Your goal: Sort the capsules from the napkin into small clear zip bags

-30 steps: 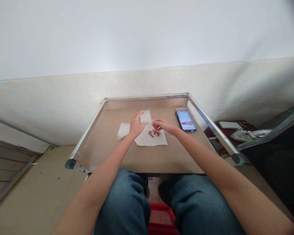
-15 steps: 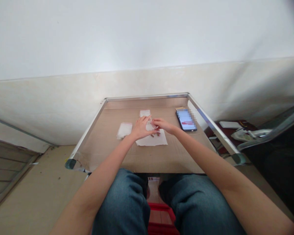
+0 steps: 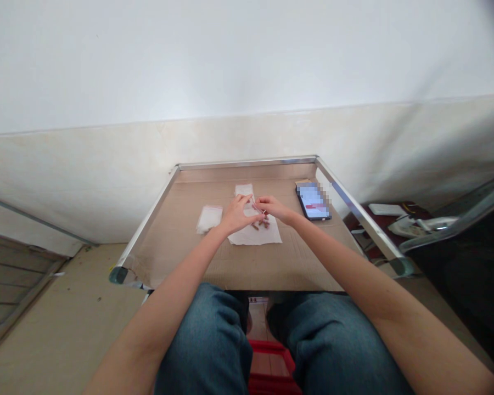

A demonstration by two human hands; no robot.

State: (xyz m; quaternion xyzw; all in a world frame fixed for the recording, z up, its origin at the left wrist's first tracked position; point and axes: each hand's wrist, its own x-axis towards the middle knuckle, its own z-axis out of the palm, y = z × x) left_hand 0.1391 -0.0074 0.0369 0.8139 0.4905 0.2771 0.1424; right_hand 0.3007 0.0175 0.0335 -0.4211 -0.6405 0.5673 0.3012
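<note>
My left hand (image 3: pixel 235 215) is curved into a wide C over a white paper sheet (image 3: pixel 255 237), its fingertips and thumb at opposite ends of a small clear plastic bag (image 3: pixel 257 207). From the right, my right hand (image 3: pixel 274 208) pinches the same bag between fingers and thumb. Several small reddish-brown pieces (image 3: pixel 264 223) lie on the paper just below the hands; their kind is too small to make out. A stack of clear zip bags (image 3: pixel 209 219) rests left of my left hand. Behind the hands lies another whitish bag or stack of bags (image 3: pixel 243 189).
A phone (image 3: pixel 313 201) with a lit screen lies at the right on the cardboard-covered table (image 3: pixel 181 241). Metal rails (image 3: pixel 247 162) edge the table at the back and sides. The wall (image 3: pixel 247 137) stands close behind. A dark stand with white items (image 3: pixel 387 210) is at the right.
My left fingers and thumb have spread further apart around the bag. My right hand has shifted slightly, and more of the reddish-brown pieces on the paper now show.
</note>
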